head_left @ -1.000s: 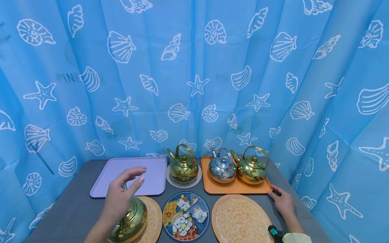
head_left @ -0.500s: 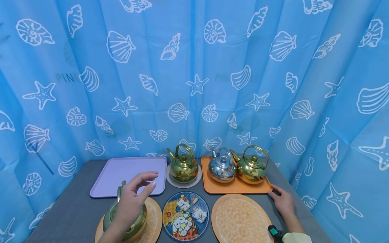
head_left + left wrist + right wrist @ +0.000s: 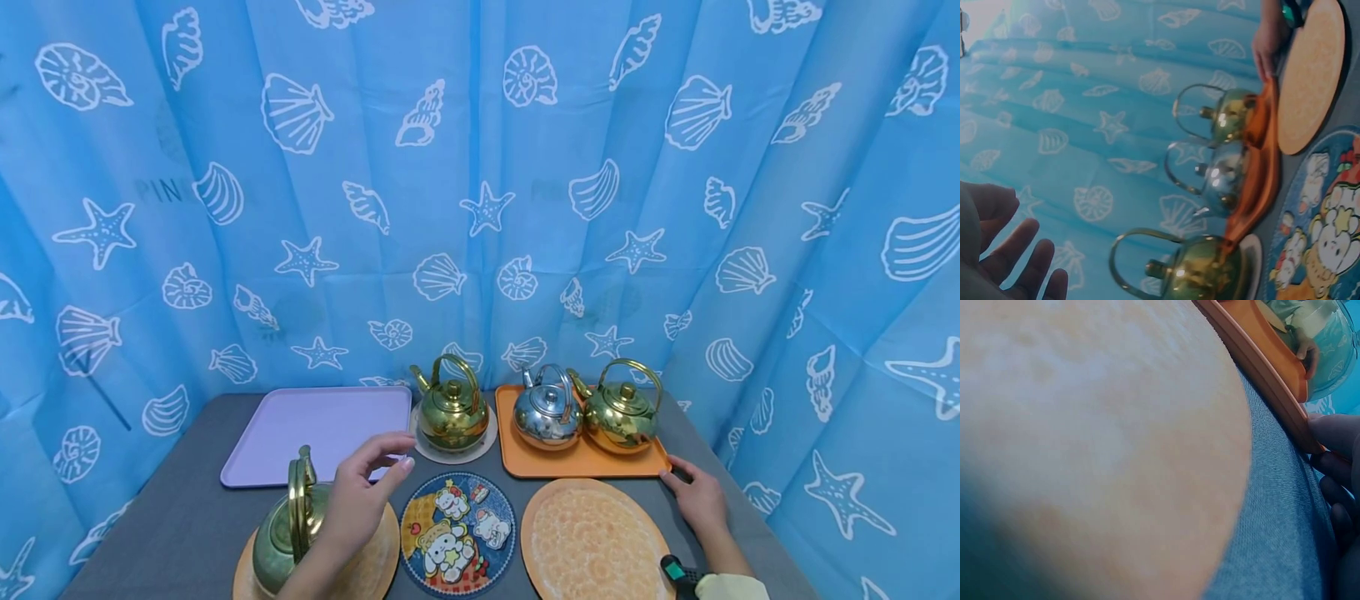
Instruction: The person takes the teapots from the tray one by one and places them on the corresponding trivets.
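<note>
My left hand [image 3: 358, 500] is raised with relaxed, bent fingers and holds nothing. In the head view it partly covers a gold kettle [image 3: 279, 542] with an arched handle, which stands on a round orange-brown placemat [image 3: 381, 546]. My right hand [image 3: 699, 500] pinches the near right corner of an orange tray [image 3: 528, 468]; in the right wrist view the thumb [image 3: 1330, 430] lies on top of the rim, fingers below. On that tray stand a silver kettle [image 3: 546, 418] and a gold kettle [image 3: 619, 421], side by side. Another gold kettle [image 3: 453, 423] stands on a small pale round mat [image 3: 489, 443].
A lilac tray [image 3: 315, 425] lies at the back left. A blue cartoon-print round mat [image 3: 459, 554] is front centre, with a second orange-brown placemat [image 3: 596, 542] to its right. A blue shell-print curtain [image 3: 480, 208] hangs behind the grey-covered table [image 3: 176, 517].
My left hand has moved right, away from the front-left gold kettle, uncovering its handle and spout. My right hand still holds the orange tray's corner.
</note>
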`<state>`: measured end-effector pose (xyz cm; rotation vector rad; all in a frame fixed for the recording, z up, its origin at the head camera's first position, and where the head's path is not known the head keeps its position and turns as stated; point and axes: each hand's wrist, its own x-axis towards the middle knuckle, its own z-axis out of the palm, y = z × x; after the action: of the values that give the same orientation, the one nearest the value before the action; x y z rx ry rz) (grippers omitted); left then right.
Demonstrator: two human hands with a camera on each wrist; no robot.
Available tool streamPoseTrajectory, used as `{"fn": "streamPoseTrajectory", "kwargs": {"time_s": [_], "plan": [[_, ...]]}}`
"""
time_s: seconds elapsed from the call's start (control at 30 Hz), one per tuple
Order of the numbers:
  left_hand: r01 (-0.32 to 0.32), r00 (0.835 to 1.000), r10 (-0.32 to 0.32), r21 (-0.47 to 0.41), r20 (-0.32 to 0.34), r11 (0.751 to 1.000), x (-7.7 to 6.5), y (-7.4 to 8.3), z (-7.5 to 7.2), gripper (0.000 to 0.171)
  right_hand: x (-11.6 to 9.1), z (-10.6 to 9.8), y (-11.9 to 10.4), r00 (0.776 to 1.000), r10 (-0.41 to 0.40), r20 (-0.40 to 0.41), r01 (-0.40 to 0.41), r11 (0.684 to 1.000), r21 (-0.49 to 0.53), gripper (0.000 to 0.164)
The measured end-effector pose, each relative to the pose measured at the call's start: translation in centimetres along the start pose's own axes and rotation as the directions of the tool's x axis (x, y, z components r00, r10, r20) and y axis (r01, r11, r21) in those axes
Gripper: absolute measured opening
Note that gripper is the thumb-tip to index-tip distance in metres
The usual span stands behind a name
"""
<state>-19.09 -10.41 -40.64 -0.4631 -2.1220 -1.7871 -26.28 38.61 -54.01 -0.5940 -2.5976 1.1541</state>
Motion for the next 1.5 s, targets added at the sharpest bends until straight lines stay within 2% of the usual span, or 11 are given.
{"fn": "streamPoseTrajectory", "kwargs": {"time_s": [0.33,0.53,0.87,1.13,1.5], "plan": [[0.000,0.999,0.001,-0.035,0.047,0.999,0.2,-2.1,1.5,0.022,0.1,0.1,0.1,1.000,0.000,-0.009,0.000,1.000,0.000,0.045],[0.035,0.997,-0.032,-0.034,0.071,0.999,0.1,-3.0,2.5,0.023,0.1,0.1,0.0,1.000,0.005,-0.008,-0.005,1.000,-0.002,0.046],[0.082,0.991,-0.068,-0.117,0.114,0.990,0.0,-5.6,4.5,0.024,0.0,0.0,-0.3,1.000,0.004,-0.009,-0.004,1.000,0.000,0.045],[0.105,0.984,-0.091,-0.083,0.155,0.991,0.1,-8.2,6.0,0.026,0.0,0.2,0.0,1.000,0.008,-0.012,-0.008,1.000,0.000,0.045],[0.136,0.977,-0.126,-0.049,0.170,0.989,0.8,-10.4,7.5,0.028,-0.1,0.1,-0.2,1.000,0.006,-0.026,-0.006,1.000,-0.011,0.045]]}}
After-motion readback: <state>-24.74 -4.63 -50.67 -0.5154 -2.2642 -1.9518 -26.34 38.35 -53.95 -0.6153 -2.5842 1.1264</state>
